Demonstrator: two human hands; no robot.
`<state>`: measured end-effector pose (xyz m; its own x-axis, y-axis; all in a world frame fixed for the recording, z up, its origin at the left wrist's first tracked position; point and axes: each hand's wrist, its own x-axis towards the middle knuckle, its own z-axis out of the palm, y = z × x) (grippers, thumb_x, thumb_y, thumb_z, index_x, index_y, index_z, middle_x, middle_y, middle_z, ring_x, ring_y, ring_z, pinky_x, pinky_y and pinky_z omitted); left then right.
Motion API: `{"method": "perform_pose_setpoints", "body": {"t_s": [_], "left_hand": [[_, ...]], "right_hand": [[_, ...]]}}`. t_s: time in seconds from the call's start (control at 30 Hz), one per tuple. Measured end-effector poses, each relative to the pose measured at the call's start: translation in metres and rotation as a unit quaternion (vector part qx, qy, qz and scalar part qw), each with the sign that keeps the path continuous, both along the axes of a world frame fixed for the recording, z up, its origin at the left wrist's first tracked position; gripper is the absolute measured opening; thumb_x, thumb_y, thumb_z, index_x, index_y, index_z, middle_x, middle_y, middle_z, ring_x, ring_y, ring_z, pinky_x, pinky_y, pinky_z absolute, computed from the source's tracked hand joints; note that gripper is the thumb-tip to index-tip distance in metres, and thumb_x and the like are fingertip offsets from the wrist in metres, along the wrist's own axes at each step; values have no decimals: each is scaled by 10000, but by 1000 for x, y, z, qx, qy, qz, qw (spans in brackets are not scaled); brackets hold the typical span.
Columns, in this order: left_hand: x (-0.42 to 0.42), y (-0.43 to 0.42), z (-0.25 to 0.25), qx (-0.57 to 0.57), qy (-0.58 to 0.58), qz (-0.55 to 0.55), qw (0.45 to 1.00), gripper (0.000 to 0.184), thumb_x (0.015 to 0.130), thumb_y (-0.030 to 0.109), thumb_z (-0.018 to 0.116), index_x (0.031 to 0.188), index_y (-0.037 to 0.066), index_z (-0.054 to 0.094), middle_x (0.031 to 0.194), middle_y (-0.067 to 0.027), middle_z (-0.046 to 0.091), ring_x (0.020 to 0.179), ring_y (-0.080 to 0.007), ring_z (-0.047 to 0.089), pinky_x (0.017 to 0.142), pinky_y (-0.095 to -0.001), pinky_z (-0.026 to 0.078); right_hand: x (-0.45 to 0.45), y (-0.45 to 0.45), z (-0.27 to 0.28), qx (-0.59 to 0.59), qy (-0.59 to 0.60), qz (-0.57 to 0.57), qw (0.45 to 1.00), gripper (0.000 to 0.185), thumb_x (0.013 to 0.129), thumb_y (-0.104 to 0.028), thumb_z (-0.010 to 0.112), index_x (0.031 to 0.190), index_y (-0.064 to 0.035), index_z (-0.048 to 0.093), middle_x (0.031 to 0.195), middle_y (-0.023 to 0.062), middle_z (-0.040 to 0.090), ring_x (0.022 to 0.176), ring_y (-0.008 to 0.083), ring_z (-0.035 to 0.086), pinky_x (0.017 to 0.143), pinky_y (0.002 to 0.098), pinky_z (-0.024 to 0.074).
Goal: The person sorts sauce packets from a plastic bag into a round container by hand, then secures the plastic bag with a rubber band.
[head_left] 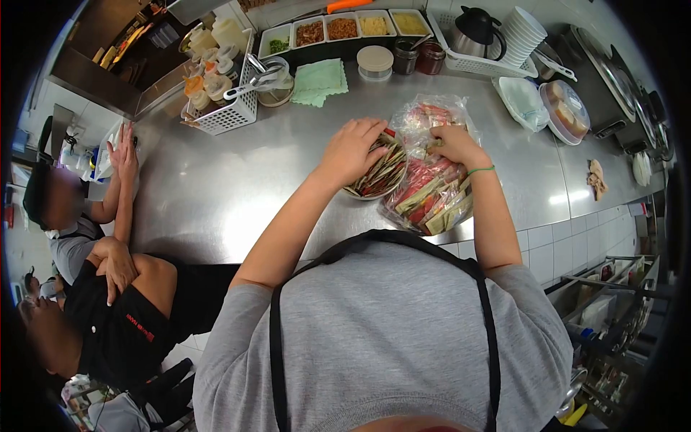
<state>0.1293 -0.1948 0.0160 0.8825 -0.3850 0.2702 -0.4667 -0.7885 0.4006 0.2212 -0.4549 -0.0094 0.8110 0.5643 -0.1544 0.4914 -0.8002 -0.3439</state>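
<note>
"How many hands do you have at the food?"

"Two. Your left hand (354, 153) lies over one round bowl (369, 198), fingers stretched flat and thumb set apart, touching the thin, dark green and red strips (383, 174) that fill it. Your right hand (458, 146) curls its fingers down at the clear plastic (453, 103); I can't tell what, if anything, it pinches."

"And inside that plastic?"

"Two bulging parts, one bag or two, I can't tell. The part nearer you shows long red and pale green strips (430, 201); the farther shows red-and-white pieces. It all sits just right of your bowl, on the smooth steel counter (187, 165)."

"What's lined up beyond?"

"Five white tubs (342, 40) in a row: one of chopped green bits, one reddish-brown, one orange-brown, two yellow. Before them, one crinkled green cloth (318, 81), one round lidded tub (375, 60) and two dark jars (430, 59). Left of your cloth, one white basket (232, 122) with slotted walls holds several squeeze bottles (217, 86)."
</note>
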Motion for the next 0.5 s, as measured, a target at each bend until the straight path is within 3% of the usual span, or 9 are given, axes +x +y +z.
{"method": "perform_pose_setpoints", "body": {"t_s": [0.07,0.1,0.23,0.3,0.33,0.4,0.43,0.5], "left_hand": [[-9,4,-5,16,-17,-8,1000,510,895,316,580,1321,60,469,1321,-125,487,1243,-321,442,1067,-456,326],[-14,8,-2,43,27,-19,999,591,911,385,548,1386,67,396,1413,-143,406,1338,-327,347,1109,-484,258],[-24,10,14,77,27,12,997,721,902,475,531,1442,57,299,1497,-162,281,1404,-330,227,1130,-493,202],[-22,12,20,50,-11,66,997,905,835,593,559,1469,43,220,1531,-201,170,1429,-339,139,1137,-497,164],[-21,12,14,52,-9,66,996,905,835,593,559,1469,43,220,1531,-201,170,1429,-339,139,1137,-497,164],[-19,12,-3,7,56,40,998,1079,706,680,638,1462,32,221,1492,-254,214,1405,-380,182,1130,-528,158],[-22,9,-1,7,56,42,998,1079,706,680,638,1462,32,221,1492,-254,214,1405,-380,182,1130,-528,158],[-33,2,5,67,50,7,996,1212,592,737,676,1442,-8,236,1442,-268,289,1368,-401,246,1122,-538,165]], "right_hand": [[0,-5,-11,70,10,-15,997,305,730,-216,712,949,-19,631,911,200,646,863,381,606,785,430,466],[0,-6,-12,73,11,-16,997,305,730,-216,712,949,-19,631,911,200,646,863,381,606,785,430,466],[-1,-7,-16,110,-37,-2,993,313,742,-223,705,966,-16,635,929,195,648,909,373,604,807,432,463],[-1,-6,-16,114,-45,-6,992,314,747,-233,701,959,-12,635,941,191,651,924,375,603,820,440,463],[-3,-7,-15,120,-69,5,990,292,753,-215,696,956,-15,634,916,190,647,904,376,603,820,434,463],[-9,-6,-5,126,-92,19,988,270,760,-197,690,954,-18,633,891,190,643,884,377,603,820,428,464],[-14,-6,8,137,-55,5,989,242,768,-177,680,942,-17,625,868,188,638,861,372,603,814,426,463],[-18,-8,25,148,-16,-10,989,214,777,-157,670,930,-17,617,844,186,633,838,368,603,807,424,462]]}}
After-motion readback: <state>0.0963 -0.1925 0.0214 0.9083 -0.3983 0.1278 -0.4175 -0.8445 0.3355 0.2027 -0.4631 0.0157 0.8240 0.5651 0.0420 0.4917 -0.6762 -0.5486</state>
